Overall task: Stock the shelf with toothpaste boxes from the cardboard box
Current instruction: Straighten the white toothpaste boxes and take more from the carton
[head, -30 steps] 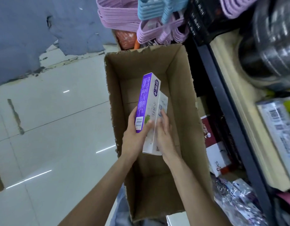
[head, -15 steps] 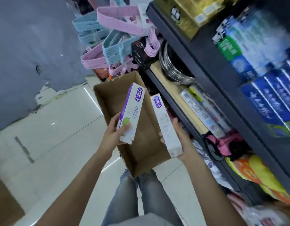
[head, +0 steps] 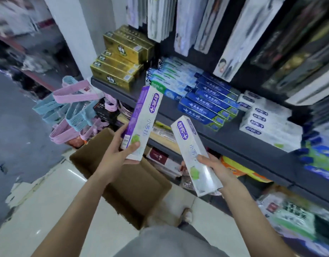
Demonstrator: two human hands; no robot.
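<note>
My left hand [head: 123, 151] grips the lower end of a white and purple toothpaste box [head: 144, 119], held upright in front of the dark shelf [head: 234, 138]. My right hand [head: 215, 169] holds a second white toothpaste box [head: 192, 151], tilted, just below the shelf's front edge. The brown cardboard box [head: 126, 184] stands open on the floor beneath both hands; its inside looks bare where it shows. On the shelf to the right lies a stack of matching white toothpaste boxes [head: 267, 119].
Gold boxes [head: 121, 62], green-white boxes [head: 171, 78] and blue boxes [head: 210, 102] fill the shelf's left part. Pink and blue hangers [head: 72, 110] hang left of the cardboard box. Lower shelves hold mixed goods. A foot [head: 185, 216] stands on the tiled floor.
Both hands lifted the two toothpaste boxes out of the cardboard box, separated them and raised them toward the shelf. My view swung up from the box to the shelf.
</note>
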